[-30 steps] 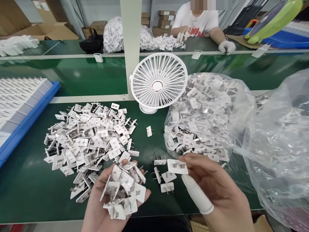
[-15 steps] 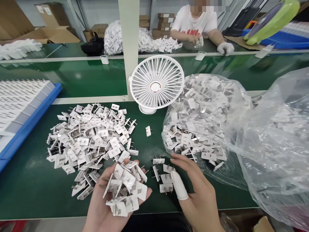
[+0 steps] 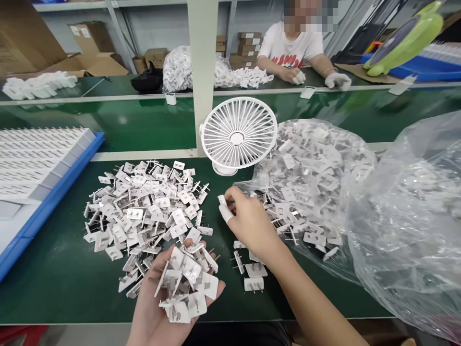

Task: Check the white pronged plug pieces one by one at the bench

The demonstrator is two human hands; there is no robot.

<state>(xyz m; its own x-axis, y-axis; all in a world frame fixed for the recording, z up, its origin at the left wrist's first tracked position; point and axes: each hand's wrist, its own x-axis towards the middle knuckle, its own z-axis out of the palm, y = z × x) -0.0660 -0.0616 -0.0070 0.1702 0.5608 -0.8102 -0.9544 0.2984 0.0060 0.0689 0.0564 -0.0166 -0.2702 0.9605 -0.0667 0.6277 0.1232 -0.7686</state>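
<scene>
Here, a pile of plug pieces point(image 3: 144, 211) is spreading toward the table's point(image 3: 54, 293) back edge. Near the front edge, the left hand's point(image 3: 151, 295) half-curled grip is cupping a handful point(image 3: 190, 269), palm up. Farther back, the right hand's point(image 3: 250, 221) grip, nearly closed, is pinching a single piece point(image 3: 222, 199) near a clear plastic bag point(image 3: 317, 158).

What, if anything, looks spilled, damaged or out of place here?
Nothing clearly. A few white plug pieces lie apart from the big heap, near the plastic bag, seemingly set down rather than spilled; small damage can't be made out.
</scene>
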